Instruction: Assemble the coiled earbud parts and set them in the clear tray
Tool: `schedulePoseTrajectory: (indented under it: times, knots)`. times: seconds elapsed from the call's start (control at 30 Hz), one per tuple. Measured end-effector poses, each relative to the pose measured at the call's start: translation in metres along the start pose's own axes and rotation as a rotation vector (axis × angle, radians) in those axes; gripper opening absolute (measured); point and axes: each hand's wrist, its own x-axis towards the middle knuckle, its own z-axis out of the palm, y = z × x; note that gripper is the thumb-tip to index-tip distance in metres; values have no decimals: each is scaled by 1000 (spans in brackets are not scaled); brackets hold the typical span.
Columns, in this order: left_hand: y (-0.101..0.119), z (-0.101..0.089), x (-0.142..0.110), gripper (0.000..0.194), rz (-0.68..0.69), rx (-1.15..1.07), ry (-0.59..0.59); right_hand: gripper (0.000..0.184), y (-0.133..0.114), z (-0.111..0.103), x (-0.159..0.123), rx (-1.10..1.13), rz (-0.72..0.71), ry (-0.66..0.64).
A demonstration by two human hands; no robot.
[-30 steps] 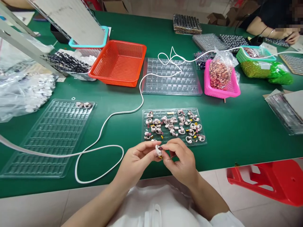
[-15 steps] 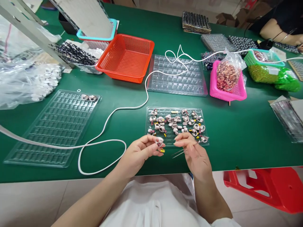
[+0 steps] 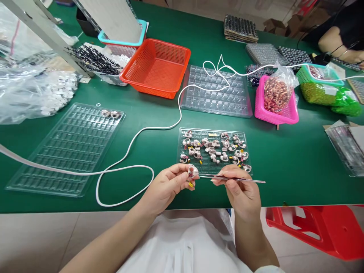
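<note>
My left hand [image 3: 166, 185] pinches a small coil part [image 3: 192, 173] with red wire and a yellow tip, just above the table's front edge. My right hand [image 3: 240, 189] grips metal tweezers [image 3: 236, 179] that lie level, their tips pointing left and touching the part. Right behind both hands sits a clear blister tray [image 3: 214, 151] holding several similar loose coil parts.
A large clear tray [image 3: 68, 149] with two parts in its far corner lies to the left. A white cable [image 3: 133, 136] loops across the green table. Farther back are an orange basket [image 3: 156, 68], another clear tray [image 3: 217, 93], a pink basket [image 3: 275, 106]. Another person's arm [image 3: 338, 45] rests far right.
My right hand swung the tweezers from hanging low to lying level, tips now at the part. My left hand kept holding the part. The view shifted slightly left.
</note>
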Motion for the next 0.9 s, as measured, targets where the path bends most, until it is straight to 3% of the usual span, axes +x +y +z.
schedulePoseTrajectory:
  times: [0.23,0.67,0.9]
  knots:
    - [-1,2,-4,23,-2,-9,-9,17,6,10,2,17,-49,-65]
    - [1,0,-5,23,24,67,-30,19,1,10,7,-31,-44,-90]
    - [1,-4,-4,22,23,94,-89,24,0,7,9,66,17,-140]
